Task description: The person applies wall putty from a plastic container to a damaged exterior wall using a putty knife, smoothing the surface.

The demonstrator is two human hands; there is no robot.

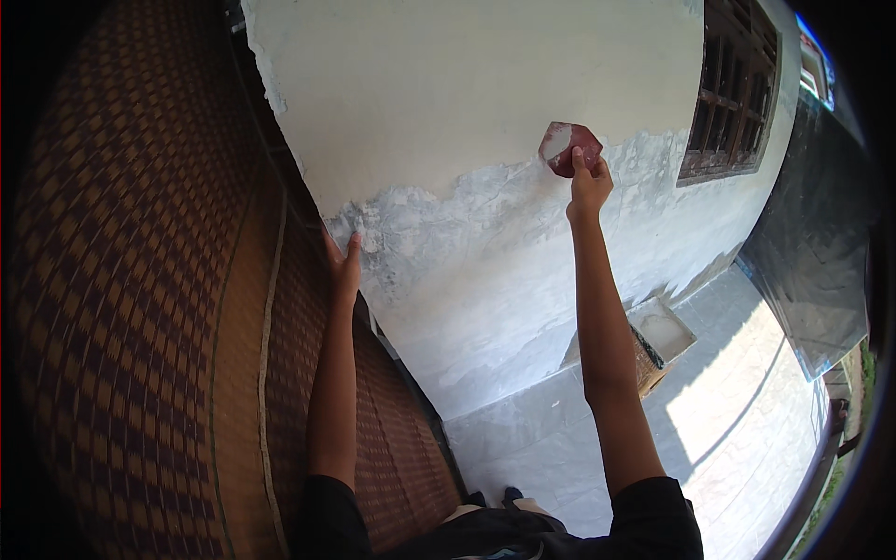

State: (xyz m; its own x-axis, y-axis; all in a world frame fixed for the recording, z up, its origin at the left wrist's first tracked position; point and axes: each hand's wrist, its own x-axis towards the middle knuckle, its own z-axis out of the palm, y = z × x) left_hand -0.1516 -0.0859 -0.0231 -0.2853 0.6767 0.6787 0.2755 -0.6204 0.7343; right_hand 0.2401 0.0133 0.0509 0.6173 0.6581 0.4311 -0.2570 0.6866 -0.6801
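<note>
My right hand (590, 179) is closed on a flat dark red piece (584, 140) with angled corners and a pale, putty-like smear over its left part. My thumb lies across its face, and the piece is up against the wall (448, 103) or just in front of it; I cannot tell which. It is at the line where cream paint meets a rough whitish-grey band (467, 224). Further left, my left hand (345, 261) grips the wall's vertical edge, thumb on the rough face and fingers partly hidden round the side.
A woven brown screen (140, 271) runs close along my left. On the pale tiled floor (523, 448), a box with a shallow tray (665, 334) stands by the wall, partly behind my right arm. A barred wooden window (733, 89) and a dark sheet (812, 243) are at the right.
</note>
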